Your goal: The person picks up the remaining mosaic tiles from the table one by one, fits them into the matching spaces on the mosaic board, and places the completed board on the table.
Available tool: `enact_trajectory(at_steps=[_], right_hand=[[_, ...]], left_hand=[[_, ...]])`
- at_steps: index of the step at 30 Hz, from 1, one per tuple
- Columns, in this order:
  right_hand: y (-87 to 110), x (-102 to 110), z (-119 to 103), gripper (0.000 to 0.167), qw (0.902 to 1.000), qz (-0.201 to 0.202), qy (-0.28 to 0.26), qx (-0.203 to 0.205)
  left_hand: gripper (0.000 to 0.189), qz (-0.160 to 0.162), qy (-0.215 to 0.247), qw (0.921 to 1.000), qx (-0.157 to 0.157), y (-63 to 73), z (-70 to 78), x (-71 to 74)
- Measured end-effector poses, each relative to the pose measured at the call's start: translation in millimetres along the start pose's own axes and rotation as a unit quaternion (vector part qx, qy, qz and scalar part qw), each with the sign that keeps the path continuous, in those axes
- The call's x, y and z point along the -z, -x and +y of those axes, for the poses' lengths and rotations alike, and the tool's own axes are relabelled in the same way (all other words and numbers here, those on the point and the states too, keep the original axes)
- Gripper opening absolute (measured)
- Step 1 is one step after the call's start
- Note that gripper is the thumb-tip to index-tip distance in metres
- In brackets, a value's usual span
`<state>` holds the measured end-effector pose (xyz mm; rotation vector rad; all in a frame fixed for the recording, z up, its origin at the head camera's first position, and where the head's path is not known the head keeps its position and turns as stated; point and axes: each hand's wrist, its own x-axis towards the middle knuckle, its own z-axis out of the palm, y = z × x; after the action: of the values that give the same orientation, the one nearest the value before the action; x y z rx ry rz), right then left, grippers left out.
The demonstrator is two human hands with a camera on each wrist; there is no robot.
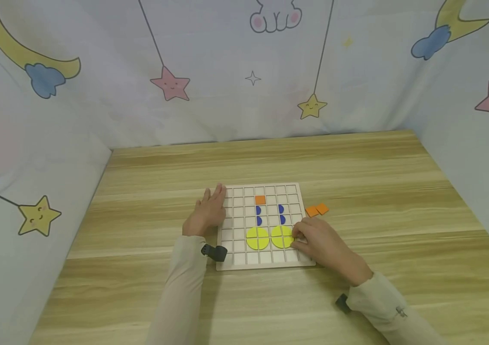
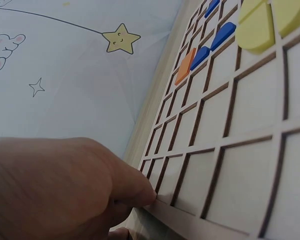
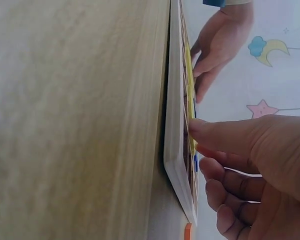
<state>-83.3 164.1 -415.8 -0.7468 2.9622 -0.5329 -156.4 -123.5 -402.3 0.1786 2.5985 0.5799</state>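
Observation:
A pale wooden grid board (image 1: 238, 259) lies flat on the table. Two yellow circles made of quarter-circle tiles (image 1: 257, 238) sit in its lower rows. Above them are several blue half-round tiles (image 1: 282, 219) and one orange square tile (image 1: 260, 200). My left hand (image 1: 210, 211) rests along the board's left edge with its fingers extended, and the left wrist view shows a fingertip touching the rim. With thumb and index finger, my right hand (image 1: 326, 242) pinches at the right side of the right yellow circle; its other fingers (image 3: 229, 220) curl loosely. Part of that circle's edge is hidden.
Two orange square tiles (image 1: 317, 210) lie on the wooden table (image 1: 149, 191) just right of the board. A pale fabric wall (image 1: 227, 120) with printed stars and moons borders the table at the back and both sides.

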Motion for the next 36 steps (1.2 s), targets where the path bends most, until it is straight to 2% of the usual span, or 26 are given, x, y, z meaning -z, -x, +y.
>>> enact_trajectory(at_steps=[5, 9, 14, 21, 36], right_hand=[[-0.2, -0.1, -0.7, 0.018, 1.0000, 0.004, -0.002, 0.007], [-2.5, -0.7, -2.2, 0.015, 0.9992, 0.016, -0.008, 0.035], [-7.8, -3.8, -5.4, 0.031, 0.9967, 0.014, 0.014, 0.078], [-8.9, -4.4, -12.5, 0.039, 0.9948, -0.013, 0.071, 0.072], [-6.5, -0.9, -15.6, 0.039, 0.9895, 0.003, 0.111, 0.092]], left_hand=[[0.062, 0.000, 0.001, 1.0000, 0.001, -1.4, -1.6, -1.4], [0.062, -0.001, 0.002, 1.0000, 0.002, -2.3, -2.8, -2.2], [0.062, -0.001, 0.003, 1.0000, 0.004, -2.7, -3.1, -2.8], [0.062, -0.001, 0.001, 1.0000, 0.001, -1.4, -1.8, -2.3], [0.062, 0.002, -0.011, 0.9999, -0.003, -0.8, -1.5, -0.7]])
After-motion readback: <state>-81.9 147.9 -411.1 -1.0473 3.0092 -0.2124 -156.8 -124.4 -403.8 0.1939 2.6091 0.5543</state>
